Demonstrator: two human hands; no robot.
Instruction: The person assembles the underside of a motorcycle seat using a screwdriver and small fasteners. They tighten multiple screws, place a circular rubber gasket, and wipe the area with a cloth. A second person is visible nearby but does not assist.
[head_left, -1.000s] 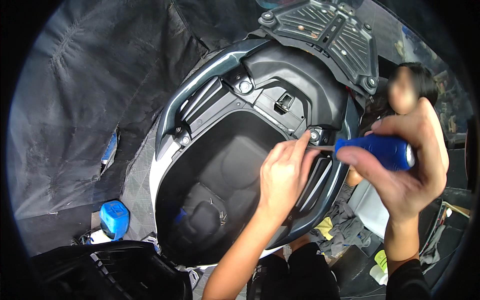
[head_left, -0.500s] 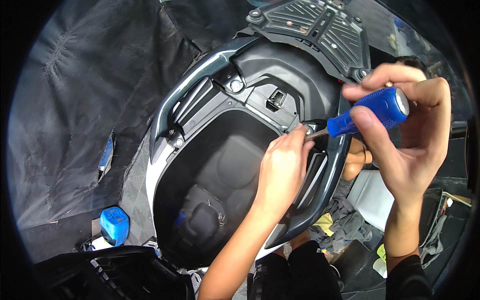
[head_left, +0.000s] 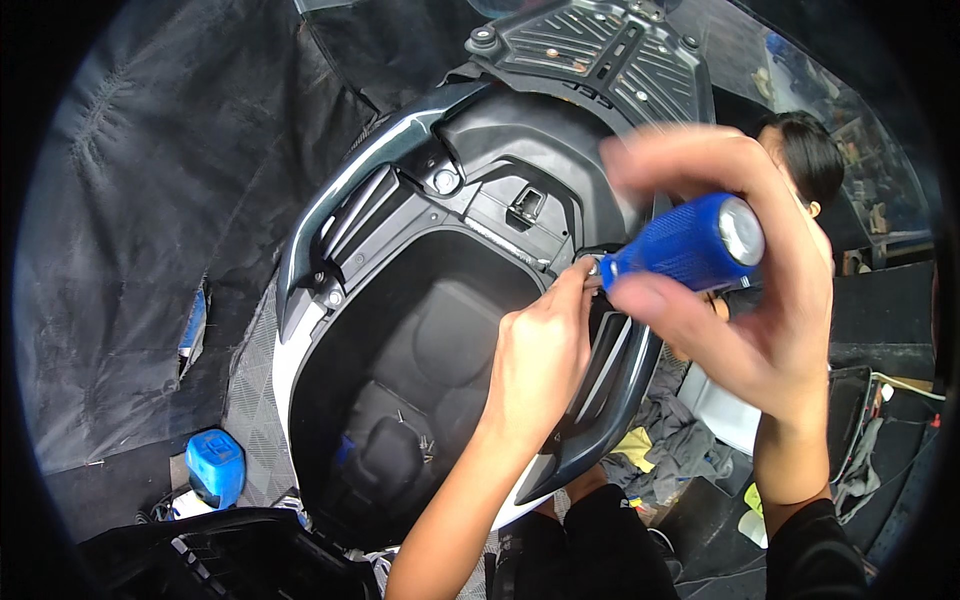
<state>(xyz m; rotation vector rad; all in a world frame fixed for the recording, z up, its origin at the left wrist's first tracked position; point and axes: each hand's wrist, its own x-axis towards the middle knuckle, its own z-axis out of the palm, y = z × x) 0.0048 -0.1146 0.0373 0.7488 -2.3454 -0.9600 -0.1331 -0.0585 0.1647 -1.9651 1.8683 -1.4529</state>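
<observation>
A screwdriver with a thick blue handle (head_left: 680,245) and a silver butt end points down at the right rear side of a scooter's black body trim (head_left: 625,375). Around the handle curls my right hand (head_left: 775,300), thumb on it and fingers smeared by motion. My left hand (head_left: 540,350) reaches over the open under-seat storage bin (head_left: 340,330). Its fingertips pinch the screwdriver's shaft close to the tip, which they hide along with whatever it touches. On the bin floor lie several small screws (head_left: 427,450).
A black metal rear rack (head_left: 600,70) projects at the far end. A black panel (head_left: 220,560) fills the lower left, near a blue jug (head_left: 215,465). Another person's head (head_left: 808,160) shows at the right, above grey cloths (head_left: 670,430). A dark sheet (head_left: 150,250) hangs left.
My right hand and the screwdriver have shifted left in the picture, the handle now nearer the camera. The whole scene has slid slightly left, and the other person's head shows more.
</observation>
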